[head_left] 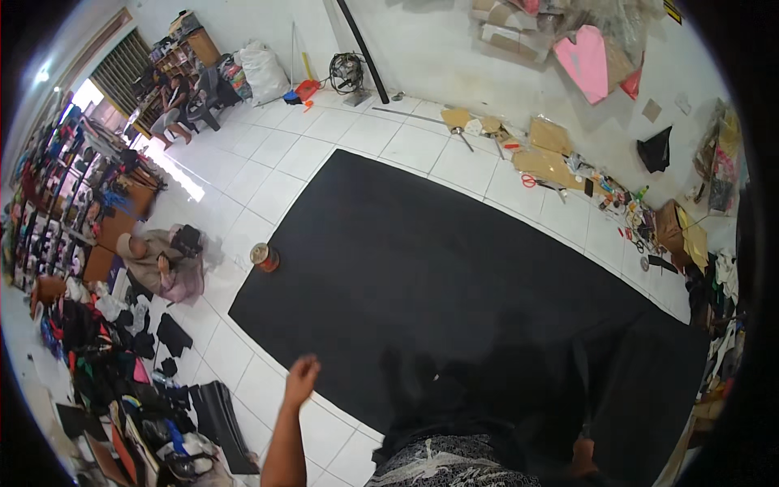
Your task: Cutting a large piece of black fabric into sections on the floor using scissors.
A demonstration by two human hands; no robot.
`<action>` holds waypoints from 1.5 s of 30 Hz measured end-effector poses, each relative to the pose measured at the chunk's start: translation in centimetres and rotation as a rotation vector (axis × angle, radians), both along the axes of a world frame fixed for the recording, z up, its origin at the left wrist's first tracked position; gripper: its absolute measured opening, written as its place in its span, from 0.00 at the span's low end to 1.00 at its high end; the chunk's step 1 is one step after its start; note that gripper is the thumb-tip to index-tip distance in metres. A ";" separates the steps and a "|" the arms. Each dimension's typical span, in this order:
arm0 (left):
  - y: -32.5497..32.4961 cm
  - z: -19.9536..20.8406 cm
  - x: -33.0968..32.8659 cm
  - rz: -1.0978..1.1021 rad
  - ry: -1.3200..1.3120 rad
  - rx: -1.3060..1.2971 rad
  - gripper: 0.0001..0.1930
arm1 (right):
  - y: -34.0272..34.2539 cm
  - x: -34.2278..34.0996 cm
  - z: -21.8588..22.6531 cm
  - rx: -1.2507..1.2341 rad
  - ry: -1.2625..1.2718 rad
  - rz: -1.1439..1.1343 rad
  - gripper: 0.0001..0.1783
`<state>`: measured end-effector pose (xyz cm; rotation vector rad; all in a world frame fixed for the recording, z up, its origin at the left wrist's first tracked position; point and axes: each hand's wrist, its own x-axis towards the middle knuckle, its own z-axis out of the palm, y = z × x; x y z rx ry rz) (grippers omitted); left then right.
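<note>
A large black sheet of material (389, 235) lies spread over the floor in front of me. My left hand (303, 380) is over its left edge, fingers curled in, with nothing visible in them. At the lower right, my right hand (583, 454) is closed around the near end of a long, narrow, dark blade-like tool (583, 365). The tool points away from me over the sheet; its exact kind is hard to make out against the black. On the sheet's far left corner stands a round reddish can (264, 257) with a pale top. A small white speck (436, 377) shows near me.
White tiles (341, 126) surround the sheet. A person (158, 264) sits on the floor at left, beside heaped materials (122, 381) and loaded shelves (57, 187). Along the right wall lie red-handled scissors (529, 181), cardboard pieces (552, 134) and small tools. A fan (346, 73) stands far back.
</note>
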<state>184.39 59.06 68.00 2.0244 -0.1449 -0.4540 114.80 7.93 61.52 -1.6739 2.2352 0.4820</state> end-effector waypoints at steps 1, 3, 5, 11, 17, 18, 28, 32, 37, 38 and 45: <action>5.3 -4.1 -0.7 -0.011 0.025 0.090 0.15 | -0.2 1.9 -0.6 0.019 0.063 0.161 0.27; 14.6 -8.4 -4.4 0.039 0.308 0.557 0.22 | 1.6 11.9 0.4 0.115 0.125 -0.014 0.30; 17.4 -10.8 -8.1 -0.284 0.321 0.738 0.22 | 3.1 15.4 2.9 0.137 0.247 -0.243 0.33; 25.0 -10.6 16.7 -0.298 0.227 0.953 0.23 | 10.6 36.5 5.7 0.014 0.103 -0.327 0.30; 26.5 -11.0 49.4 -0.372 0.049 1.145 0.24 | 17.9 54.7 8.7 -0.061 0.009 -0.251 0.28; 23.0 -9.6 58.0 -0.332 -0.156 1.115 0.24 | 18.7 56.6 7.7 -0.088 -0.001 -0.268 0.28; -22.3 9.5 94.7 -0.771 -0.625 0.167 0.15 | 24.5 83.4 9.4 -0.288 -0.028 -0.430 0.23; -18.5 2.3 101.7 -0.935 -0.477 0.306 0.16 | 25.6 91.4 7.9 -0.300 -0.037 -0.534 0.16; -22.4 -4.3 113.3 -1.558 -0.647 0.362 0.22 | 25.9 101.0 9.7 -0.473 -0.056 -0.655 0.15; -25.7 -4.6 114.5 -1.579 -0.658 0.350 0.21 | 26.6 102.7 9.8 -0.566 -0.047 -0.661 0.14; -39.8 -3.9 123.4 -1.748 -0.705 0.379 0.16 | 32.8 116.9 10.3 -0.697 0.032 -0.702 0.13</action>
